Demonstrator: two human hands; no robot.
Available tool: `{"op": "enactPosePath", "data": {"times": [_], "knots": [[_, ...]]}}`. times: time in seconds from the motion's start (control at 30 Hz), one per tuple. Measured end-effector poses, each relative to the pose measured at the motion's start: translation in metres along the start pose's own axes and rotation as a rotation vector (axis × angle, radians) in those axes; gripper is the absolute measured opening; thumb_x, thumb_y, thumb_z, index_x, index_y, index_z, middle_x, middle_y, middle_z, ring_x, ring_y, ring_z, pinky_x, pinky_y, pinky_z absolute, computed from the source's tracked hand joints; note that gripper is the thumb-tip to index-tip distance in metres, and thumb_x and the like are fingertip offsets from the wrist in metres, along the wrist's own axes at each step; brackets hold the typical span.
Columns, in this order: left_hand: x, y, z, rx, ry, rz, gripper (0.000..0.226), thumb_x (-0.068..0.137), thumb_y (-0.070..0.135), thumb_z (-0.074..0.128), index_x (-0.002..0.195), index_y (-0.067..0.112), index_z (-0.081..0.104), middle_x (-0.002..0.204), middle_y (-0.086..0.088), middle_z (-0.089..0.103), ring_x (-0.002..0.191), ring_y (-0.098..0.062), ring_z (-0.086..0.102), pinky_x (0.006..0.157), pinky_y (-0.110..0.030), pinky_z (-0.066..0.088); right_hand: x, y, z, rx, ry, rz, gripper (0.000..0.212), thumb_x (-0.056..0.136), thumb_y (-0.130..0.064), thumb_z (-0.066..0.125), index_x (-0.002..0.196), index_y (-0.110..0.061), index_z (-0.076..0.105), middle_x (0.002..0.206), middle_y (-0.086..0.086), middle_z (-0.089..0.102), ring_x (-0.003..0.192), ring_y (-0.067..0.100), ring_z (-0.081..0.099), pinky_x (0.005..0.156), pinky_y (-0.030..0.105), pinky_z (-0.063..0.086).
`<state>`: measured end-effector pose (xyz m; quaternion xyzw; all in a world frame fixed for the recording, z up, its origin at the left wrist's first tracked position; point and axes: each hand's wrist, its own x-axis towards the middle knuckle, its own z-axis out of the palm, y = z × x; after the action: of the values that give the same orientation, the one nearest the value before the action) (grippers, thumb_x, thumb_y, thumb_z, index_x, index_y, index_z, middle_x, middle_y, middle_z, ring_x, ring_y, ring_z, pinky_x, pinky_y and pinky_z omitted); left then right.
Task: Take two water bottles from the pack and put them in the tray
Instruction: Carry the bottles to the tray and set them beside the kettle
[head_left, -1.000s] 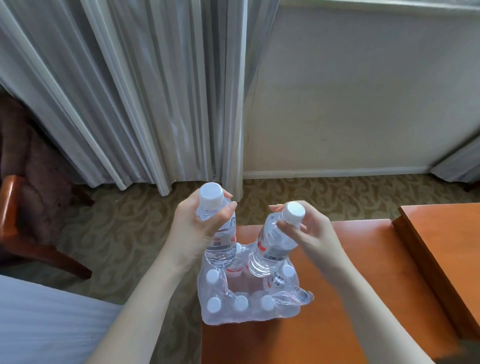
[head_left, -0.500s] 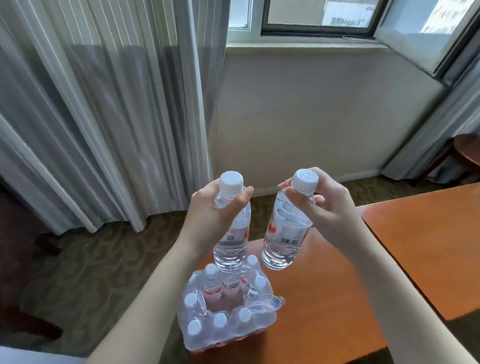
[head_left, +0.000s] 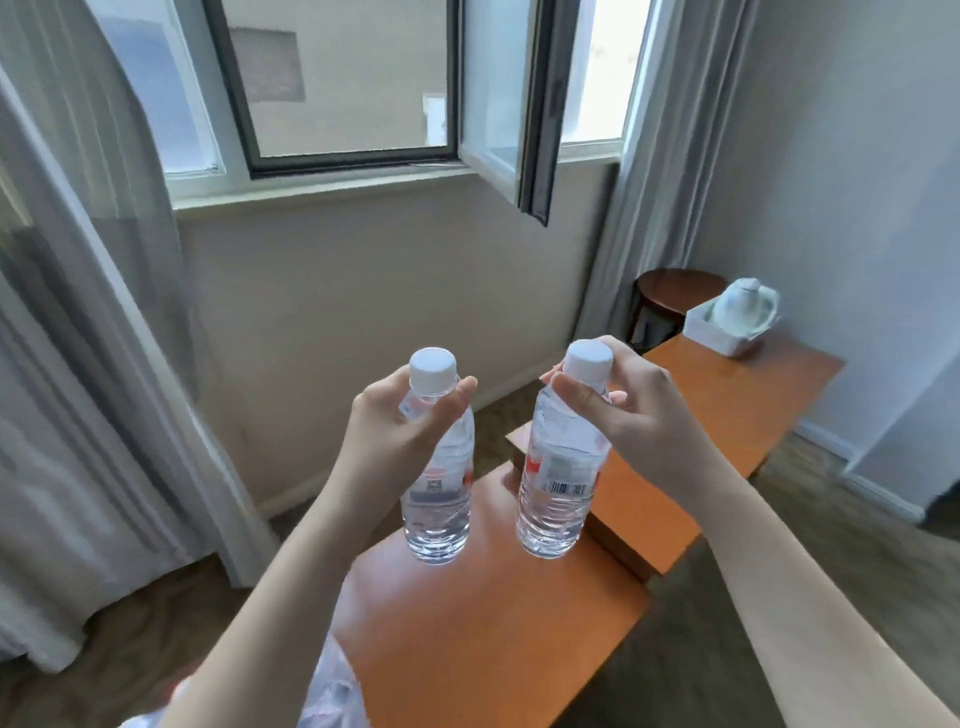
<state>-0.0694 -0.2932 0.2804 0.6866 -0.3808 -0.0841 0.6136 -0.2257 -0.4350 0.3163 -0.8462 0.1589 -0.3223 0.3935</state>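
My left hand (head_left: 395, 431) grips a clear water bottle (head_left: 439, 499) by its neck, below the white cap. In my right hand (head_left: 634, 415) hangs a second water bottle (head_left: 558, 483), held at the cap, with a red label and a barcode. Both bottles are upright in the air above the orange wooden table (head_left: 493, 623). The plastic-wrapped bottle pack (head_left: 332, 691) shows only as a corner at the bottom, mostly hidden behind my left forearm. A white tray (head_left: 719, 330) holding a white teapot (head_left: 743, 306) sits at the far right on a second table.
A higher orange table (head_left: 727, 405) runs to the right, up to the wall. A dark round stool (head_left: 670, 296) stands behind it. An open window sash (head_left: 519, 119) juts into the room above. Curtains hang at the left and at the right corner.
Both bottles have been lifted clear of the pack and carried up. My view has swung up and to the right, bringing the window and the tray into sight while the pack dropped to the bottom edge.
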Motion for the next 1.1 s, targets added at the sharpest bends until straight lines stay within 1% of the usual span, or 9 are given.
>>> {"op": "enactPosePath", "data": {"times": [0.17,0.37,0.5,0.57,0.67,0.8,0.9,0.97,1.1], "knots": [[0.005,0.047,0.122,-0.034,-0.126,0.025,0.042,0.076,0.048,0.063,0.082,0.006,0.065,0.084,-0.020,0.069,0.068,-0.014,0.063,0.064,-0.029,0.052,-0.031,0.039,-0.121,-0.044,0.106,0.053,0.046,0.078,-0.050,0.057,0.094,-0.007,0.060,0.086,0.012,0.066,0.087,0.028,0.063,0.077,0.053,0.052],[0.007,0.104,0.269,-0.009,-0.250,0.128,0.046,0.079,0.047,0.063,0.084,0.002,0.066,0.082,-0.017,0.072,0.075,-0.026,0.068,0.069,-0.042,0.056,-0.073,0.081,-0.260,-0.097,0.222,0.142,0.049,0.077,-0.051,0.056,0.100,-0.008,0.059,0.099,0.014,0.070,0.093,0.029,0.065,0.087,0.053,0.050],[0.012,0.138,0.359,-0.039,-0.343,0.186,0.034,0.084,0.038,0.064,0.083,0.004,0.066,0.076,-0.009,0.072,0.063,-0.007,0.064,0.061,-0.025,0.051,-0.095,0.106,-0.339,-0.126,0.305,0.200,0.045,0.076,-0.053,0.056,0.100,-0.016,0.059,0.101,0.005,0.071,0.095,0.021,0.066,0.090,0.049,0.052],[0.016,0.151,0.400,-0.078,-0.388,0.189,0.034,0.084,0.038,0.064,0.083,0.004,0.066,0.076,-0.009,0.072,0.066,-0.013,0.067,0.063,-0.031,0.054,-0.102,0.121,-0.373,-0.124,0.331,0.220,0.041,0.075,-0.056,0.056,0.100,-0.023,0.058,0.103,0.003,0.072,0.097,0.020,0.067,0.091,0.049,0.052],[0.027,0.164,0.457,-0.091,-0.448,0.227,0.040,0.083,0.043,0.063,0.083,0.004,0.065,0.078,-0.012,0.072,0.074,-0.024,0.070,0.069,-0.043,0.057,-0.106,0.149,-0.418,-0.116,0.387,0.248,0.050,0.072,-0.064,0.058,0.097,-0.021,0.059,0.101,0.005,0.072,0.097,0.023,0.067,0.091,0.055,0.051],[0.052,0.166,0.531,-0.101,-0.511,0.285,0.049,0.079,0.052,0.058,0.083,0.005,0.067,0.079,-0.008,0.073,0.075,-0.018,0.070,0.071,-0.042,0.058,-0.099,0.197,-0.472,-0.137,0.443,0.273,0.055,0.069,-0.067,0.058,0.094,-0.019,0.060,0.098,0.006,0.071,0.095,0.026,0.067,0.090,0.057,0.051],[0.085,0.159,0.585,-0.131,-0.533,0.276,0.052,0.075,0.056,0.057,0.080,0.005,0.067,0.077,-0.010,0.073,0.074,-0.022,0.070,0.069,-0.045,0.057,-0.080,0.238,-0.511,-0.154,0.454,0.283,0.052,0.071,-0.065,0.060,0.092,-0.018,0.061,0.096,0.006,0.072,0.092,0.024,0.068,0.089,0.056,0.051],[0.114,0.152,0.621,-0.150,-0.555,0.272,0.055,0.072,0.059,0.056,0.079,0.005,0.068,0.075,-0.009,0.073,0.071,-0.020,0.070,0.068,-0.045,0.057,-0.061,0.267,-0.537,-0.158,0.460,0.289,0.047,0.073,-0.061,0.061,0.093,-0.018,0.062,0.096,0.006,0.072,0.088,0.020,0.069,0.086,0.051,0.054],[0.174,0.148,0.692,-0.145,-0.577,0.284,0.057,0.072,0.064,0.057,0.080,0.008,0.068,0.075,-0.005,0.073,0.072,-0.014,0.069,0.066,-0.042,0.058,-0.023,0.324,-0.586,-0.148,0.507,0.299,0.035,0.080,-0.050,0.062,0.092,-0.017,0.062,0.091,0.000,0.073,0.071,0.001,0.066,0.065,0.016,0.051]]}}
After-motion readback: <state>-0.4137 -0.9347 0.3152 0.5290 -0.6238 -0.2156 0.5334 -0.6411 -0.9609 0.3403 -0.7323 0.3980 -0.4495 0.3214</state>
